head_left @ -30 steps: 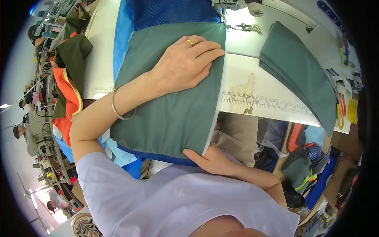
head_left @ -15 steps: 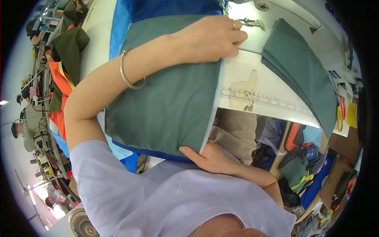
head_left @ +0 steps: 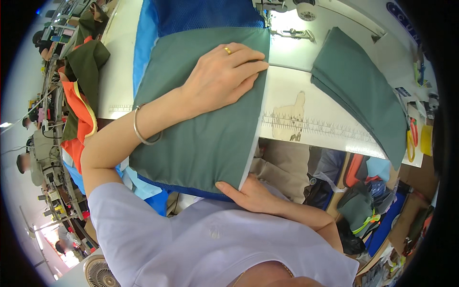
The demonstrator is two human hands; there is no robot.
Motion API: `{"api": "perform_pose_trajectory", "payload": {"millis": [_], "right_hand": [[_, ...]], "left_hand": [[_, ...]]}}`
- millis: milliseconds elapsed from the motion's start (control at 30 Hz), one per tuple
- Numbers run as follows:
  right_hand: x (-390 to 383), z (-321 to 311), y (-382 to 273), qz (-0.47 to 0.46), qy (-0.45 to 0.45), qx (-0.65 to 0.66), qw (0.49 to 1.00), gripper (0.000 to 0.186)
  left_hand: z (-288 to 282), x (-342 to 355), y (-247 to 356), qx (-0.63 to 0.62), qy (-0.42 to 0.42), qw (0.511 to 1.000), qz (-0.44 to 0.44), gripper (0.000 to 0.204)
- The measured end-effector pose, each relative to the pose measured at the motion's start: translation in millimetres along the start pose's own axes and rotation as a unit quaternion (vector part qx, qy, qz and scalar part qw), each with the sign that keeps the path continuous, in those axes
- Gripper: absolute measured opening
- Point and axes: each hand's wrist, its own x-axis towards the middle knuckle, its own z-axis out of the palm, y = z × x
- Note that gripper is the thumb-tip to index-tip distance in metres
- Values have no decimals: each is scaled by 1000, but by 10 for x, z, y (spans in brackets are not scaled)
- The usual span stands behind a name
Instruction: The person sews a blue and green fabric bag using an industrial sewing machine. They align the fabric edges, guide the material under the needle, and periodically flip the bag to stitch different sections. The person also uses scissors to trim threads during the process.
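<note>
A grey-green fabric panel (head_left: 191, 143) with a white edge on its right side lies across the sewing table, joined at its far end to blue mesh fabric (head_left: 210, 14). My left hand (head_left: 227, 76) rests flat on the panel, fingers stretched toward its right edge, holding nothing. At the near right corner, my right hand (head_left: 253, 193) pinches the panel, thumb on top and the other fingers hidden beneath. The panel's far right corner lies by the sewing machine's needle area (head_left: 266, 21). Beside that sits a metal edge guide (head_left: 296, 34).
Folded grey-green fabric pieces (head_left: 358, 86) lie on the right of the white table (head_left: 282, 74), which has a printed ruler scale (head_left: 330, 128). Scissors (head_left: 411, 138) are at the far right. Olive and orange fabric (head_left: 79, 110) hangs at left. Bags and cloth fill the space below.
My left hand has moved left and nearer to me, from the panel's right edge beside the guide onto its surface, and its curled fingers have straightened. My right hand keeps its hold.
</note>
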Motion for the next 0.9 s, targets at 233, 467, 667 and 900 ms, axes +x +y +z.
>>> {"api": "perform_pose_trajectory", "payload": {"millis": [233,467,667,900], "right_hand": [[-5,-15,-24,-53,-7,19,998,38],[47,-91,-41,-28,-23,56,998,33],[180,-305,-146,0,-37,96,995,29],[424,-478,-135,-235,83,-153,956,37]], "left_hand": [[-48,27,36,-13,-33,999,4,38],[-49,123,-70,-4,-34,999,18,34],[20,257,-260,13,-24,999,32,31],[-6,382,-524,45,-76,995,55,35]]}}
